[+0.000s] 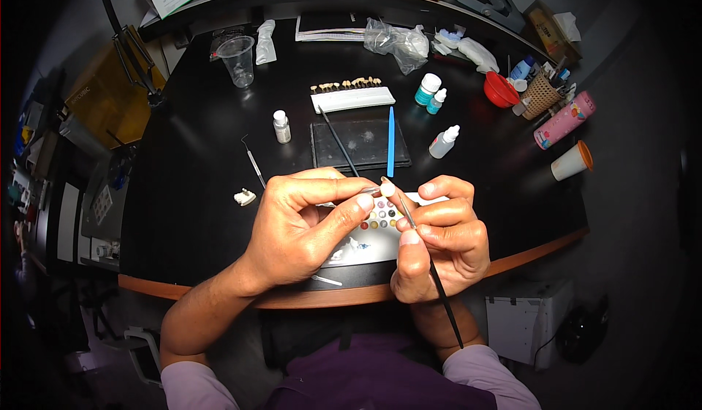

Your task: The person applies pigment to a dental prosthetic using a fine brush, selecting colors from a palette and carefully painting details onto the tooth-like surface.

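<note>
My left hand (314, 216) pinches a short metallic holder between thumb and forefinger, with a small whitish tooth-like crown (387, 189) at its end. My right hand (442, 242) grips a fine paintbrush (433, 272) like a pen, its dark handle slanting down toward my right wrist. The brush's tip is at the crown, touching it or just beside it. Below both hands lies a white palette (347, 259) with rows of coloured paste spots (382, 215), partly covered by my fingers.
Beyond my hands lie a dark slab (358, 143), another brush (338, 141), a blue stick (391, 143) and a tooth shade guide (352, 101). Small bottles (282, 127) (444, 142) stand either side. A metal probe (253, 160) and tooth model (244, 198) are left; a cup (571, 161) is right.
</note>
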`<state>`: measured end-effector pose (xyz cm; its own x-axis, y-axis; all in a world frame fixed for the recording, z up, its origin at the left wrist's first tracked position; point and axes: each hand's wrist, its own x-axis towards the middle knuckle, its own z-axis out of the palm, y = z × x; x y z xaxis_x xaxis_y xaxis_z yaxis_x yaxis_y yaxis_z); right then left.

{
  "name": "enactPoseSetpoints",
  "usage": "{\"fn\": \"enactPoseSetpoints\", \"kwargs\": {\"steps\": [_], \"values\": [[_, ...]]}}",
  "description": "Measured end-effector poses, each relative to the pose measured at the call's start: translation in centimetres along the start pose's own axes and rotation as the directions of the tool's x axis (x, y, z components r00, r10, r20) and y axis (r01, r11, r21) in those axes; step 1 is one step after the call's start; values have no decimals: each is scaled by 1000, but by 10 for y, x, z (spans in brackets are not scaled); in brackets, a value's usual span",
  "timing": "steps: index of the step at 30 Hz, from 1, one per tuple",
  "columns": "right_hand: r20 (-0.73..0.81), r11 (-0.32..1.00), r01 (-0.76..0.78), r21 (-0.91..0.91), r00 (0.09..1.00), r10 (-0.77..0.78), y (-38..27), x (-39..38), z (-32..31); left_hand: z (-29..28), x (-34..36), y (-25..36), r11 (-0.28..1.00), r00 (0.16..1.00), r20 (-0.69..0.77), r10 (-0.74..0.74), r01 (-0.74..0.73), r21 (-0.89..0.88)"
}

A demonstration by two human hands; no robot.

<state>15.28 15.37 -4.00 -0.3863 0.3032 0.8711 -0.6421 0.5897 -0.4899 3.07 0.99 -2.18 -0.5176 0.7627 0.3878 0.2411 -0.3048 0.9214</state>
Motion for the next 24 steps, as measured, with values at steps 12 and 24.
{"fn": "enactPoseSetpoints", "kwargs": {"steps": [12,24], "values": [[4,999,19,-43,1000,-18,0,1,1,0,-1,2,999,1000,-17,-25,24,-31],[23,998,12,-67,1000,-10,-4,3,-1,1,0,-3,999,999,-22,24,-24,-26]]}}
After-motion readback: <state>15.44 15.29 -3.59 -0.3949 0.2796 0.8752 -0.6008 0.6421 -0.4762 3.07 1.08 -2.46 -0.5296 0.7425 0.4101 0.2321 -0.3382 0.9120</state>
